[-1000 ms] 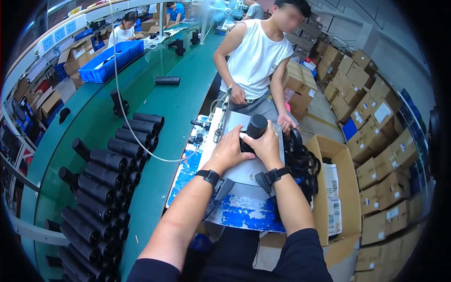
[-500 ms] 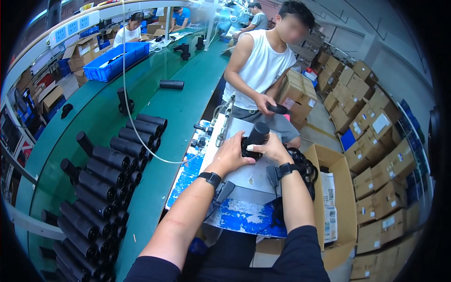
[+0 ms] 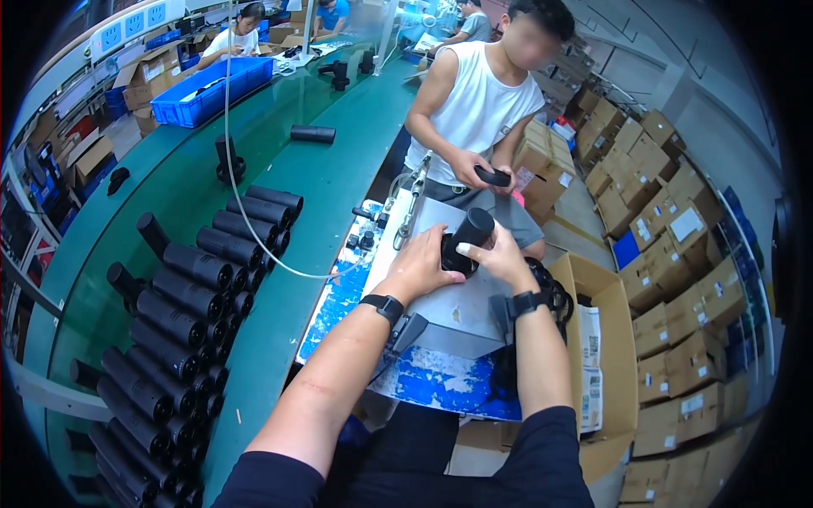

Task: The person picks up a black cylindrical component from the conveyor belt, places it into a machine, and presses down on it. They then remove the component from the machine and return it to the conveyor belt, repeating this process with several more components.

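A black cylinder (image 3: pixel 474 227) stands tilted over a darker round black base (image 3: pixel 456 256), on top of a grey metal box. Around the base's left side curls my left hand (image 3: pixel 421 264), its thumb low in front. My right hand (image 3: pixel 501 254) grips the lower right of the cylinder, thumb across its front, with something white at the thumb tip. How the cylinder and base join is hidden by my fingers. Just beyond, a co-worker in a white sleeveless top holds a flat black ring-like piece (image 3: pixel 492 176) in both hands.
Many black cylinders (image 3: pixel 190 317) lie stacked on the green bench (image 3: pixel 279 203) at left. A metal lever fixture (image 3: pixel 412 199) rises beside the grey box (image 3: pixel 457 317). A white cable (image 3: pixel 254 241) hangs across. An open carton (image 3: pixel 622 364) stands at right, before stacked boxes (image 3: pixel 677 229).
The co-worker's other hand has come up to the black ring-like piece. My hands stay on the cylinder and base, and the cylinder leans slightly more to the right.
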